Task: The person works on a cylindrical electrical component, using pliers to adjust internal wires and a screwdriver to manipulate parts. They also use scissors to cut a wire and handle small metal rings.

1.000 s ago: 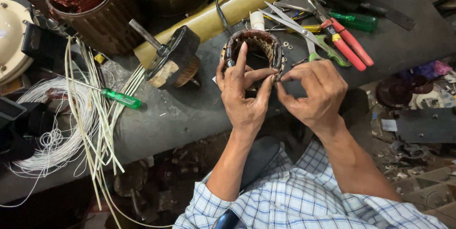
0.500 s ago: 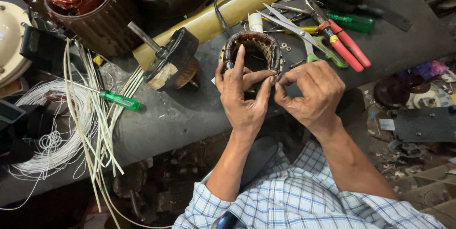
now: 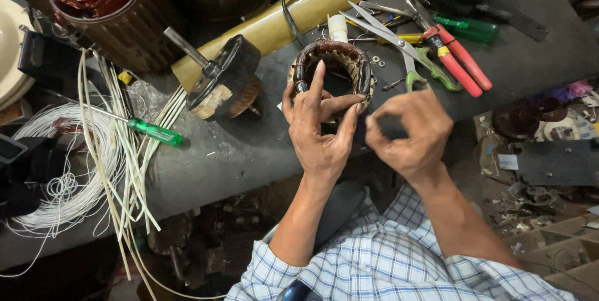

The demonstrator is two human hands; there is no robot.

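- My left hand [image 3: 319, 127] grips the small motor stator [image 3: 332, 71] at its near edge: the index finger lies stretched up over the windings, the thumb presses across the near rim, and the other fingers curl around the left side.
- The stator sits on the dark workbench [image 3: 249, 145] directly ahead of my left hand, its opening facing up, copper-brown windings visible around the ring.
- My right hand [image 3: 409, 132] is just to the right of the left, clear of the stator, with thumb and forefinger pinched together; whether anything is held between them I cannot tell.
- Beyond my right hand lie scissors with green handles [image 3: 415, 58], red-handled pliers [image 3: 452, 54] and a green-handled screwdriver [image 3: 471, 28], all close together.
- Beyond the stator lies a long yellow casing [image 3: 293, 17], set at a slant.
- To the left of my left hand rests a rotor with a shaft [image 3: 218, 79], tilted on the bench.
- Further left lie a second green-handled screwdriver [image 3: 153, 131], a bundle of white sleeving strips [image 3: 118, 157] and a coil of white wire [image 3: 59, 182].
- At far left, beyond these, stands a large stator with copper windings [image 3: 100, 8].
- My sleeves are blue-and-white check.
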